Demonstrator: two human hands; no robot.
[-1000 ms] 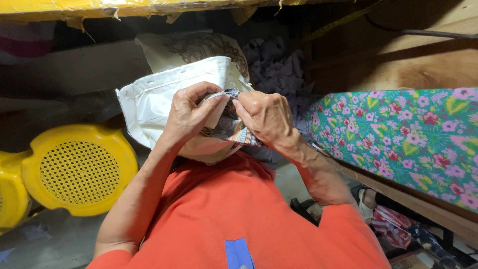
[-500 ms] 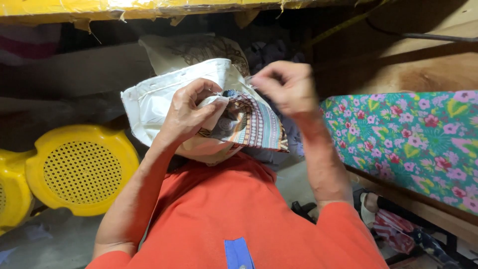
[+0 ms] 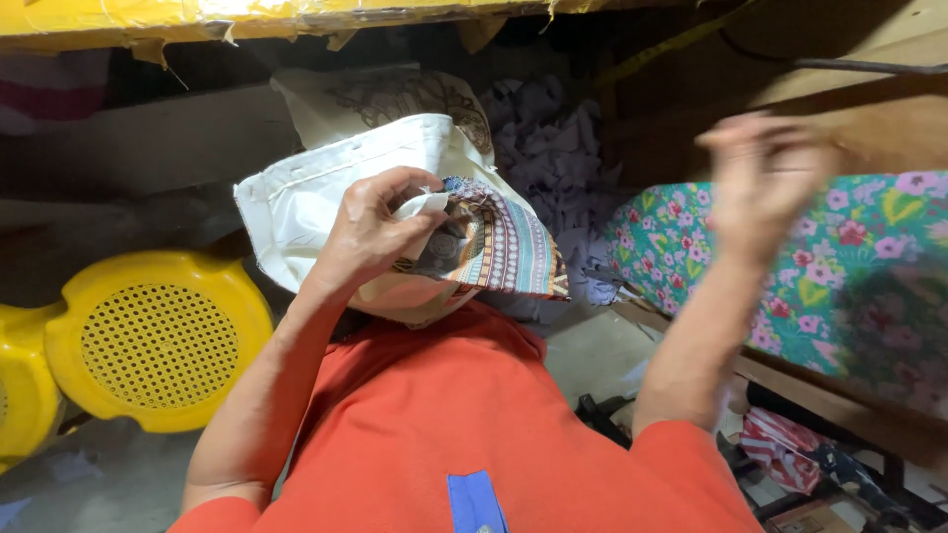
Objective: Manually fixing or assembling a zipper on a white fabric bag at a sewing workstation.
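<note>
A view down over an orange shirt (image 3: 464, 415) to two raised hands. The left hand (image 3: 380, 232) holds a white cloth bag (image 3: 306, 192) up in front of the chest, its fingers curled and pinching the turned-back edge of the bag together with a folded patterned cloth (image 3: 504, 247) that pokes out of the opening. The cloth — striped and figured in blue, red and cream — hangs out to the right of the hand, partly free of the bag.

The right hand (image 3: 760, 178) has changed most. Half a second ago it was at the bag's mouth, gripping the cloth; now it is lifted well clear to the right, blurred by motion, holding nothing. Its fingers look loosely spread, though the blur hides detail. So the cloth has been drawn partway out, and only the left hand supports bag and cloth.

A yellow perforated stool (image 3: 158, 341) lies to the left — a floral-covered surface (image 3: 849, 266) sits to the right.
</note>
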